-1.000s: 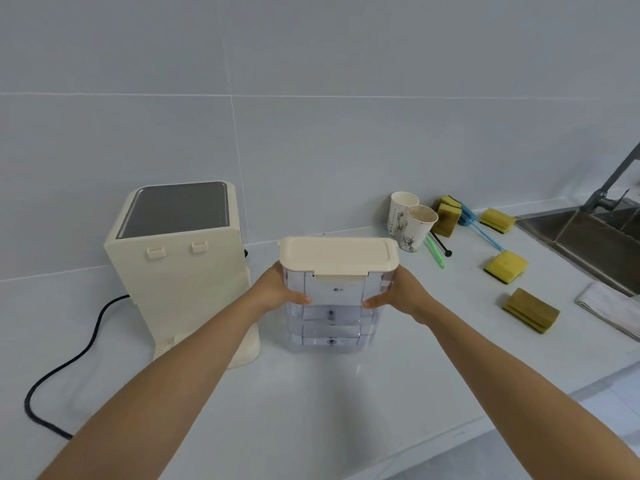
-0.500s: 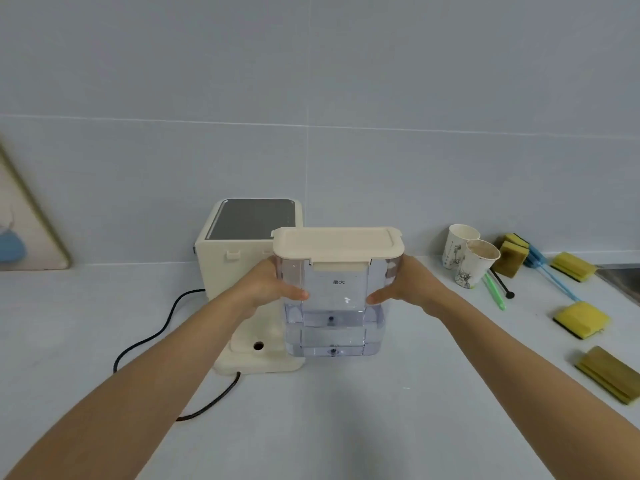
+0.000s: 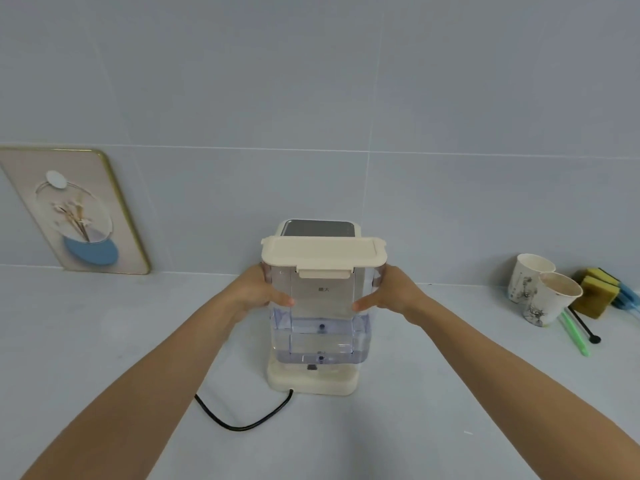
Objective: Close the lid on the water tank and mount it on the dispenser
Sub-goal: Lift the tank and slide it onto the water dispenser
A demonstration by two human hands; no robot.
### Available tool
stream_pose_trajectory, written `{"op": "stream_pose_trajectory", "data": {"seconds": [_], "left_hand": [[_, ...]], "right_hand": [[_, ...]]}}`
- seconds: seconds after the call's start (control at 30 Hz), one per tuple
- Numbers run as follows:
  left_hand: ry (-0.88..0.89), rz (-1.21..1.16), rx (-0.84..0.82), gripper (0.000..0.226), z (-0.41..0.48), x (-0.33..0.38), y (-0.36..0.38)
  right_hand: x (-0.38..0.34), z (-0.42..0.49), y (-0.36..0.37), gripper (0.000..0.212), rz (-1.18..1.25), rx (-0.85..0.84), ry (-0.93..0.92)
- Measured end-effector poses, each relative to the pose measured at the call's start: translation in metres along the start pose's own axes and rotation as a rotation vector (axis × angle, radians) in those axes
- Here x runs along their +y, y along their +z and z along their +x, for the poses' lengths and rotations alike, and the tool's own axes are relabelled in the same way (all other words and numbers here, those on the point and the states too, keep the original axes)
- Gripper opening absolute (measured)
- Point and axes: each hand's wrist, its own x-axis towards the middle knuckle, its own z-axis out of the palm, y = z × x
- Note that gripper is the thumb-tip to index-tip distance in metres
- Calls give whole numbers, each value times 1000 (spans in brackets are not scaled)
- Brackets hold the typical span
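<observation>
Tank (image 3: 320,317): clear, lid (image 3: 323,255) shut, held upright over dispenser (image 3: 313,382) base near the counter (image 3: 104,341) back edge, apparently for seating. Left hand (image 3: 258,289) and right hand (image 3: 394,292): clamped on opposite tank walls, thumbs forward, keeping it level. Cups (image 3: 540,292): well apart, toward right edge.

The tank (image 3: 320,306) hides most of the dispenser (image 3: 313,384); whether it sits fully on the base cannot be told. Fingers of both hands are hidden behind the tank. The tank's printed label is too small to read. The brush (image 3: 628,296) is cut by the right edge.
</observation>
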Motion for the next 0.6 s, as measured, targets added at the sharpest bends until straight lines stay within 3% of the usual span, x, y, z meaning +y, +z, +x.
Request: {"op": "stream_pose_trajectory", "data": {"seconds": [0.2,0.6], "left_hand": [[-40,-39,6,88,10,-6,-12],[-34,-75,-28,74,28,-17,-13]], "right_hand": [[-1,13,19,78,48,-26,22],[9,22,29,75,42,34,47]]}}
